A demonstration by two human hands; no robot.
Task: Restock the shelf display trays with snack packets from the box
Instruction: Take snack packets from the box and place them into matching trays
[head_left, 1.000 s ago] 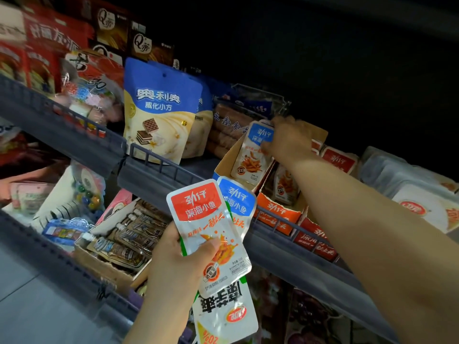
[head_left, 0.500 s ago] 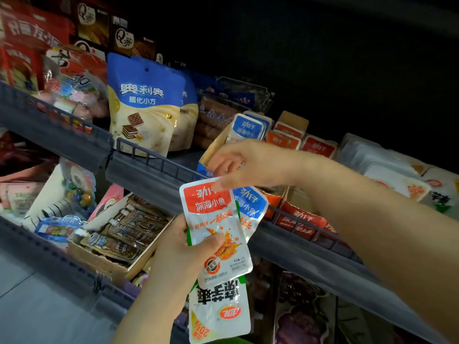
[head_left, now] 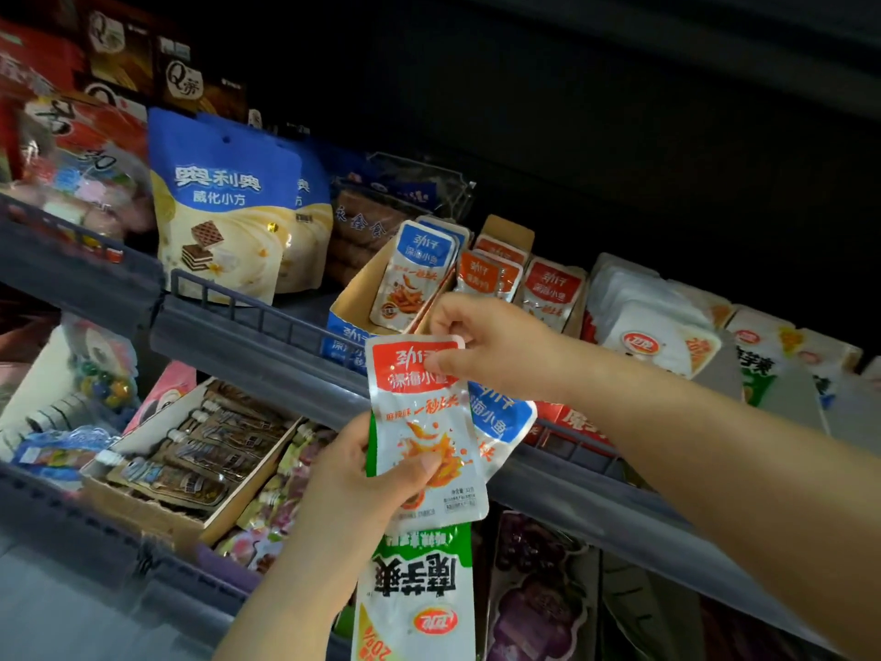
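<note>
My left hand (head_left: 376, 474) grips a fan of snack packets in front of the upper shelf rail: a red-topped packet (head_left: 424, 422) in front, a blue-topped packet (head_left: 500, 422) behind it, and a green-and-white packet (head_left: 414, 593) hanging upside down below. My right hand (head_left: 486, 345) pinches the red-topped packet's top edge. Just above, a cardboard display tray (head_left: 355, 293) on the upper shelf holds upright blue packets (head_left: 414, 274), orange packets (head_left: 486, 274) and red packets (head_left: 550, 288).
A grey rail (head_left: 267, 322) fronts the upper shelf, which also carries blue wafer bags (head_left: 219, 207) and white packets (head_left: 653, 326). On the lower shelf sit a cardboard tray of small sachets (head_left: 190, 450) and toys at left. Dark shelf back above.
My right hand left the blue packet standing in the tray, came back down toward me and took hold of the red-topped packet's top edge. My left hand stayed roughly in place.
</note>
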